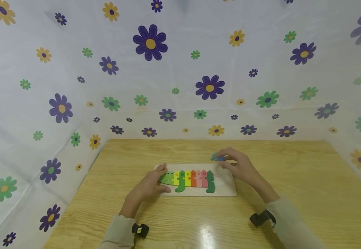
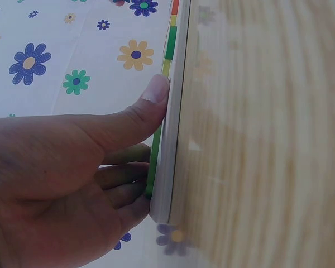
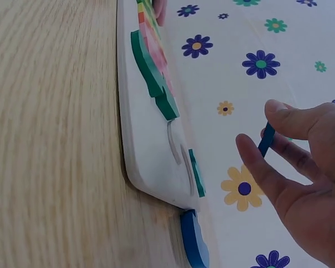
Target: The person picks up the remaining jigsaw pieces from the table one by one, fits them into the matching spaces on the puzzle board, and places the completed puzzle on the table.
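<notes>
A wooden crocodile puzzle board [image 1: 225, 185] lies on the table, its row of numbered, coloured pieces running from a green head [image 1: 167, 177] to a dark green leg piece [image 1: 210, 181]. My left hand [image 1: 150, 183] holds the board's left end, thumb near the front edge and fingers toward the far edge. Just past the board's far right part, my right hand [image 1: 238, 166] pinches a small blue puzzle piece [image 3: 266, 139] between thumb and fingers. In the right wrist view, a bare recess shows in the board beside the leg piece.
Close to the board's right end are another blue piece [image 3: 194, 240] and a teal piece [image 3: 196, 173]. The wooden table [image 1: 180, 214] meets a flower-patterned white sheet [image 1: 180, 69] at the back and sides.
</notes>
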`<state>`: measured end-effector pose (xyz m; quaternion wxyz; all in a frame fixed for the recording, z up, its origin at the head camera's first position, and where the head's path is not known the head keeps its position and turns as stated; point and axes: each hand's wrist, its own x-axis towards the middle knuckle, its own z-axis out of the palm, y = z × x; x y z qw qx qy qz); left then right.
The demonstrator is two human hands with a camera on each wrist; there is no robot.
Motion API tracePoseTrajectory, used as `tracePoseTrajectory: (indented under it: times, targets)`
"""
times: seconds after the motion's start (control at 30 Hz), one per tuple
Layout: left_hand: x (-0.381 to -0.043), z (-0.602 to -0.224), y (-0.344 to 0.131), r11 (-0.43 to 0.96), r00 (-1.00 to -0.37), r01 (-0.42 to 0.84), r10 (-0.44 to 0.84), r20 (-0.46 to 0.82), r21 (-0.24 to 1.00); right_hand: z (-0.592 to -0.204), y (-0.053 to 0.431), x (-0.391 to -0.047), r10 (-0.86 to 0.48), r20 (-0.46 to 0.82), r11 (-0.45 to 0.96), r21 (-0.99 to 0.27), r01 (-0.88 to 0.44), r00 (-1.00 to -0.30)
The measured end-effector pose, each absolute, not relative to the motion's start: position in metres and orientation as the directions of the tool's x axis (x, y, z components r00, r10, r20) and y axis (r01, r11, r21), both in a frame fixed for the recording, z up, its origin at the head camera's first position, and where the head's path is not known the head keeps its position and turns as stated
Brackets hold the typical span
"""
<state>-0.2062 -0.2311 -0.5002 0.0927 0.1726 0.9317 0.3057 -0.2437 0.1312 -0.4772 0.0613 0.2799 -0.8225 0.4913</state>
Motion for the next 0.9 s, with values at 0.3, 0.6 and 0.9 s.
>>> tracePoseTrajectory:
  times: [0.3,0.6,0.9]
  targets:
    - [-0.204,-0.499,-0.231,0.762,-0.929,0.244,0.361,-0.082,0.600,-0.477,0.142,-0.235,-0.391,0.398,0.414,-0.730,-0.545,-0.830]
    - [-0.202,-0.497,-0.229,0.757,-0.930,0.247,0.360,-0.070,0.605,-0.480,0.149,-0.232,-0.357,0.357,0.338,-0.812,-0.476,-0.863]
    - [-0.203,-0.498,-0.230,0.756,-0.929,0.250,0.364,-0.070,0.605,-0.481,0.156,-0.233,-0.358,0.421,0.345,-0.770,-0.538,-0.833]
